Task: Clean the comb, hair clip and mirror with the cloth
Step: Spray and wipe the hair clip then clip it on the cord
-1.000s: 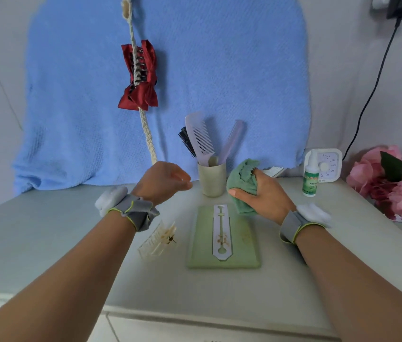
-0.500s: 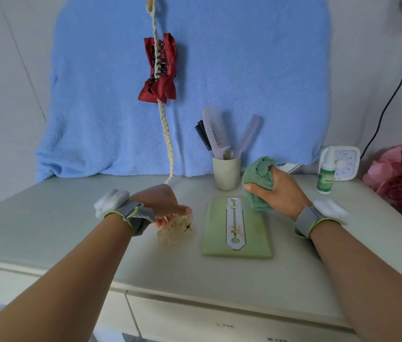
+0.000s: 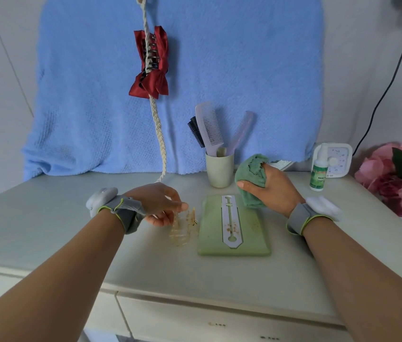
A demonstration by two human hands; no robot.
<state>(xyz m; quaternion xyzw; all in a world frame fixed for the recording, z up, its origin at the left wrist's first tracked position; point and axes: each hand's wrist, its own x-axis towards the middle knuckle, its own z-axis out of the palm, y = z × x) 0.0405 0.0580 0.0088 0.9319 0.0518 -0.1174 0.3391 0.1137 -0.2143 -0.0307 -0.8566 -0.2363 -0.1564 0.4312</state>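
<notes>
- Clip (image 3: 182, 228), a clear claw type flecked with brown, sat on the table (image 3: 47, 230) just left of the mirror (image 3: 254, 240). The left hand (image 3: 160, 203) pinched its far end between thumb and fingers, a hold that looked meant to lift it toward the cloth.
- Cloth (image 3: 251, 178), green and bunched into a pad, was clenched in the right hand (image 3: 271, 191) over the mirror's far right corner. Whether it touched the mirror could not be told. Being near the clip, it seemed ready to meet it in a short reach.
- The mirror lay flat, and its white slotted strip carried brown stains, so it probably awaited wiping.
- Comb (image 3: 209, 127) stood teeth-up in a cup (image 3: 219, 171) behind the mirror, with a brush (image 3: 195, 130) and a second comb (image 3: 241, 132), all apart from both hands.
- A braid (image 3: 160, 137) hung down a blue towel (image 3: 244, 70) with a red bow (image 3: 150, 62) clipped on it. Its tail ended just behind the left hand and might snag a lift.
- To the right stood a bottle (image 3: 319, 169), a timer (image 3: 338, 160) and flowers (image 3: 397, 178), well clear.
- The cup, just beside the cloth, looked easiest to knock.
</notes>
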